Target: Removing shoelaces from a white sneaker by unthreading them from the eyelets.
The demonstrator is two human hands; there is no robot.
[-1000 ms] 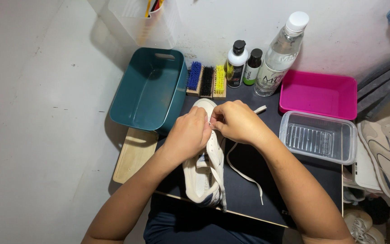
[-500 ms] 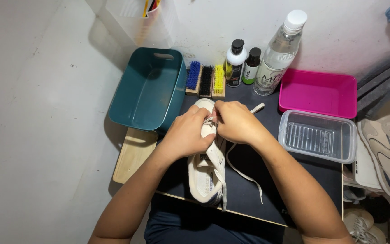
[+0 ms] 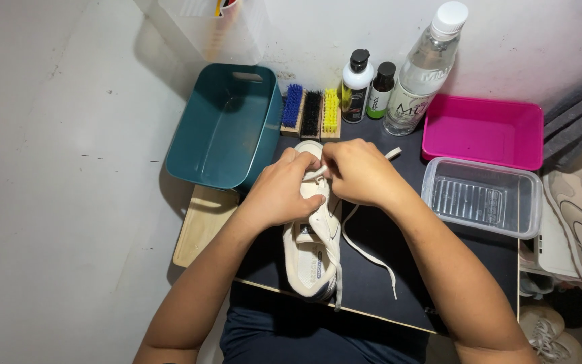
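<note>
Both hands, my left hand (image 3: 279, 192) and right hand (image 3: 358, 172), pinched the white flat shoelace (image 3: 365, 251) at the toe end of the cream leather sneaker (image 3: 312, 253) lying on the black tabletop (image 3: 453, 259), lace already loose down its side, nearly out.

Bright, even light from above and slightly in front. Teal tub (image 3: 227, 125) casts a hard shadow leftward onto the floor (image 3: 55, 202). Soft glare on the clear plastic container (image 3: 483, 195) and water bottle (image 3: 422, 74). Focus sharp throughout; mild wide-angle stretch at the edges.
</note>
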